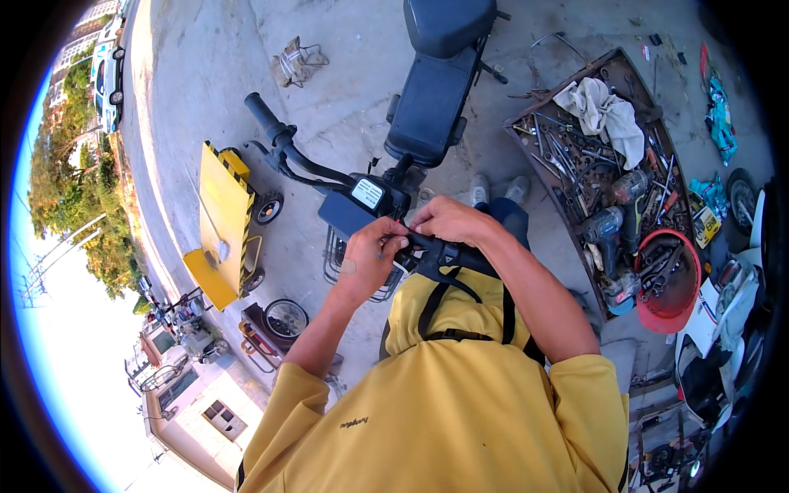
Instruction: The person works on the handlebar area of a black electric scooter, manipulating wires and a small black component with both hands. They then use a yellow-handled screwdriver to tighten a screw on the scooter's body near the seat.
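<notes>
Handlebar [427, 246] gripped between left hand [370, 255], right hand [448, 220].

Yellow short-sleeved shirt [460, 411] with black straps [436, 308], grey shoes [497, 191].

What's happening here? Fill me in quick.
A person in a yellow shirt stands at a black electric scooter outdoors on concrete. Both hands work on the near end of the handlebar: the left hand grips it and the right hand rests over it, close together. What the fingers are doing is hidden. To the right lies a tool tray holding wrenches, drills, a white rag and a red bowl.
</notes>
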`<state>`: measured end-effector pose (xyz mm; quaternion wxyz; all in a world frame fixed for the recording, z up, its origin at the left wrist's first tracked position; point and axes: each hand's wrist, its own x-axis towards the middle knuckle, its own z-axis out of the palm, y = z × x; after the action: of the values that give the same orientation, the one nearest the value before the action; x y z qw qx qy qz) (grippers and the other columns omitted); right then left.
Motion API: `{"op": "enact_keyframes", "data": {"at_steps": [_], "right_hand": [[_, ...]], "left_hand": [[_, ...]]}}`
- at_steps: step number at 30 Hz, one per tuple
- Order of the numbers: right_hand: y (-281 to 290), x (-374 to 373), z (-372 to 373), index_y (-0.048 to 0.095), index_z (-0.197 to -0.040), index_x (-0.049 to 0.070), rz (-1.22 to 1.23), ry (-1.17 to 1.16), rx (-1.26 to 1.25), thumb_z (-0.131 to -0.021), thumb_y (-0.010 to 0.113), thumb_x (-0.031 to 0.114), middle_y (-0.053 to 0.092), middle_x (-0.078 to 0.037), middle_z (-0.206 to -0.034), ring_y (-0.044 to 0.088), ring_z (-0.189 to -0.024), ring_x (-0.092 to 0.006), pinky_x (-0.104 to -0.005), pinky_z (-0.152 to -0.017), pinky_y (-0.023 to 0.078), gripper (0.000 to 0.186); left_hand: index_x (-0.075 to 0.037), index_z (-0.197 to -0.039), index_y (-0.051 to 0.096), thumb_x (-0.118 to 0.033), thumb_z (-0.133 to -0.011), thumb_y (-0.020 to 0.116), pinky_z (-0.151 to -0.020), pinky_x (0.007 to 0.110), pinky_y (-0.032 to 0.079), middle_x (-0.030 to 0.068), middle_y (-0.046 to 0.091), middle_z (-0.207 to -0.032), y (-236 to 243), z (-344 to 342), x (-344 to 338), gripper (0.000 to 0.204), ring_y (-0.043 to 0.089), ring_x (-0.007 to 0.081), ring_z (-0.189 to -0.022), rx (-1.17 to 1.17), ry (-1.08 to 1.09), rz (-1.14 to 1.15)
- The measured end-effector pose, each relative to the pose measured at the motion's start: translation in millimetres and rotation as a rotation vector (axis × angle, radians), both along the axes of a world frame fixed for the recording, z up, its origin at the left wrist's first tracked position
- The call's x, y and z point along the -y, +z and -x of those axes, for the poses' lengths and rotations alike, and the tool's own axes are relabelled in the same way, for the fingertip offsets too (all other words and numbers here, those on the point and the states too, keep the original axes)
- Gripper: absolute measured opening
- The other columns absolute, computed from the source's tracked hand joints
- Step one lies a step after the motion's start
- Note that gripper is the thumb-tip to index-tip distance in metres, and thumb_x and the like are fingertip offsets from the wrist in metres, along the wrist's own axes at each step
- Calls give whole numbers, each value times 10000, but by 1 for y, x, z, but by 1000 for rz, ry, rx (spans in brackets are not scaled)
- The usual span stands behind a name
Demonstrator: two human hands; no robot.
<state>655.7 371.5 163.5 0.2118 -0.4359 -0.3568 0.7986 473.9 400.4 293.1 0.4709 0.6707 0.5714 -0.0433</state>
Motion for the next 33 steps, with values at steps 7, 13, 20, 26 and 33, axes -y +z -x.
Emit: {"op": "enact_keyframes", "data": {"at_steps": [7,13,20,26,33], "right_hand": [[-22,9,-11,799,-1155,-2,10,-34,-71,-900,746,121,789,-120,-991,707,-891,-172,-335,-812,547,288],[-18,17,-38,718,-1273,-22,-28,-133,-133,-906,754,273,768,-158,-1134,718,-1039,-221,-345,-906,539,473],[47,59,-37,563,-1406,32,-484,-127,525,-718,862,503,734,-190,-1176,677,-1128,-348,-544,-1111,356,885],[38,54,-47,549,-1386,41,-468,-171,572,-730,859,426,755,-153,-1057,685,-1104,-328,-556,-1106,354,822],[29,27,-53,521,-1437,44,-324,-58,420,-704,893,416,752,-168,-1055,709,-1053,-351,-511,-1069,405,902]], "left_hand": [[12,-1064,708,22,-965,695,-805,274,550,56,722,-946,-3,-18,8,100,656,115,-842,12,-6,-46],[-3,-1066,702,5,-975,698,-775,271,538,38,718,-921,-13,-39,12,92,654,94,-845,-38,96,-18],[-15,-1052,712,-20,-959,731,-734,268,533,26,722,-885,-18,-62,9,95,646,84,-804,-104,121,-35],[0,-1044,719,-6,-936,750,-735,285,549,52,738,-896,-26,-74,-6,113,672,110,-793,-125,24,-54],[10,-1046,729,4,-915,780,-758,305,568,67,750,-927,-42,-56,-21,141,698,145,-812,-47,15,-54]]}}
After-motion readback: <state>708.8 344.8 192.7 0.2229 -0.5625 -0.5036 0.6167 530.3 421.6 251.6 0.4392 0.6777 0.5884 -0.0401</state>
